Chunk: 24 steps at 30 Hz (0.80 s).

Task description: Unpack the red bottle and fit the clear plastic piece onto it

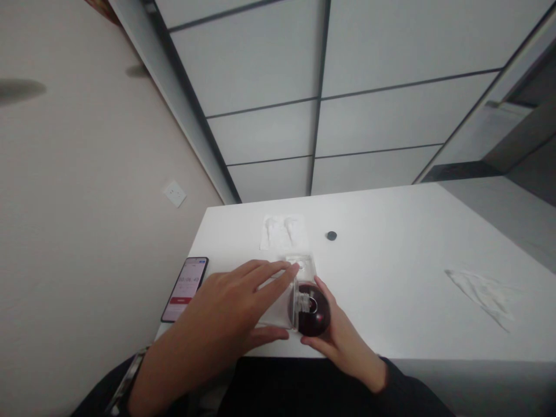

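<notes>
My left hand (247, 295) is wrapped round a clear, square-sided bottle (278, 310) lying on its side. Its uncapped, threaded neck points right, over a glossy dark red round vessel (319, 324). My right hand (341, 336) grips that vessel from the right, with the thumb at the near side and the fingers behind. A light ring shows on the vessel beside the bottle's mouth; whether liquid flows there I cannot tell. Just behind both hands sits a shallow clear tray (308, 266), partly covered by my left fingers.
A small dark cap (332, 236) lies beyond my right hand. Two small white items rest on a white sheet (264, 237) at the back of the white table (391, 249). At the left edge is a phone (186, 286) with a running timer; a crumpled tissue (482, 295) lies far right.
</notes>
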Tool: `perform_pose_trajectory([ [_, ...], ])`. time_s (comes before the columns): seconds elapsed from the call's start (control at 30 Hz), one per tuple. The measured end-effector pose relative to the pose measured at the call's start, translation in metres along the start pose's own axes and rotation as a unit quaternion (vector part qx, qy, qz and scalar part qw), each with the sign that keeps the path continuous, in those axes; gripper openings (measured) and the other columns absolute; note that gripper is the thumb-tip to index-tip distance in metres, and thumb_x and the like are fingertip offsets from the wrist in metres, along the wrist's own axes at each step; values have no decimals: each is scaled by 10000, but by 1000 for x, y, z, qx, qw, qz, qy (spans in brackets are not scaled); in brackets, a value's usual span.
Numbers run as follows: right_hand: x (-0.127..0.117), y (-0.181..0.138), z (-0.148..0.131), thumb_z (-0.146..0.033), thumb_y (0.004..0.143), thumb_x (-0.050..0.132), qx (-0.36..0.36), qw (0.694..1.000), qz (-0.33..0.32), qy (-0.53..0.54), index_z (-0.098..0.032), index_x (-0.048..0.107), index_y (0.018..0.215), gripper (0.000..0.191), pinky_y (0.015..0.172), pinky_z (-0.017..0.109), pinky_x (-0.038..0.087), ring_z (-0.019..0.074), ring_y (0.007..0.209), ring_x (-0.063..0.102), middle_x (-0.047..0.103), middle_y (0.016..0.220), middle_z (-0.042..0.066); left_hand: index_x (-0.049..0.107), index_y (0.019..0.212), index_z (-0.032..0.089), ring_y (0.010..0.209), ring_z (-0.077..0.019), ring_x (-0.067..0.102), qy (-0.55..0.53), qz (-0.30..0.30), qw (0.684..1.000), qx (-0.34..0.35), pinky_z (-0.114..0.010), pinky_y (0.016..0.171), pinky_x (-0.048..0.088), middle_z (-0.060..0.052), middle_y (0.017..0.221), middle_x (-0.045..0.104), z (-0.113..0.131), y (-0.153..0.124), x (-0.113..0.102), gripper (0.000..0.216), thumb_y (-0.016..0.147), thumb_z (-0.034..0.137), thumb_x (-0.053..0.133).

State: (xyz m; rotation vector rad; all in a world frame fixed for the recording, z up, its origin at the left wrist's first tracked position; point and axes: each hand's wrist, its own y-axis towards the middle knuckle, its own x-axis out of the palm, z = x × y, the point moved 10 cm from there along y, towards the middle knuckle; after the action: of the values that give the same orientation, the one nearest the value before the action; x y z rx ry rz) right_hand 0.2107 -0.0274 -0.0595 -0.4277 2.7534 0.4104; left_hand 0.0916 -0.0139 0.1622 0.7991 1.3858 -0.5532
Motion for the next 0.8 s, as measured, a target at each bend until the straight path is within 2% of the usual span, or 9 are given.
perform_pose_trajectory([
  [0.33, -2, 2, -7, -419, 968, 799, -13, 1000, -10, -5, -282, -5, 1748, 1128, 1262, 677, 394, 420, 1568, 457, 436, 1698, 239, 580, 1473, 168, 1139, -324, 789, 2, -16, 1000, 0, -409, 849, 697, -139, 1355, 779, -2, -1, 3, 947, 676, 346, 1059],
  [0.53, -1, 0, -2, -421, 945, 819, -8, 1000, -4, -14, -248, 35, 1752, 1139, 1268, 653, 397, 427, 1569, 453, 437, 1697, 239, 576, 1488, 170, 1175, -316, 774, -7, -22, 1000, -3, -402, 911, 680, -143, 1354, 775, -4, -3, 5, 864, 758, 325, 1014],
  [0.7, -2, 0, -4, -416, 957, 803, -14, 1000, 0, -11, -275, 34, 1749, 1113, 1258, 638, 414, 416, 1556, 476, 439, 1702, 226, 573, 1485, 173, 1138, -319, 790, -12, -17, 1000, -4, -397, 847, 699, -144, 1349, 779, -3, 0, 2, 945, 689, 339, 1052],
  [0.8, -2, 1, -5, -415, 952, 808, -15, 1000, -4, -12, -264, 17, 1749, 1133, 1255, 652, 411, 420, 1553, 478, 448, 1693, 235, 583, 1473, 171, 1128, -322, 794, -12, -18, 1000, -7, -412, 862, 702, -144, 1346, 780, -3, 0, 2, 961, 657, 325, 1068],
])
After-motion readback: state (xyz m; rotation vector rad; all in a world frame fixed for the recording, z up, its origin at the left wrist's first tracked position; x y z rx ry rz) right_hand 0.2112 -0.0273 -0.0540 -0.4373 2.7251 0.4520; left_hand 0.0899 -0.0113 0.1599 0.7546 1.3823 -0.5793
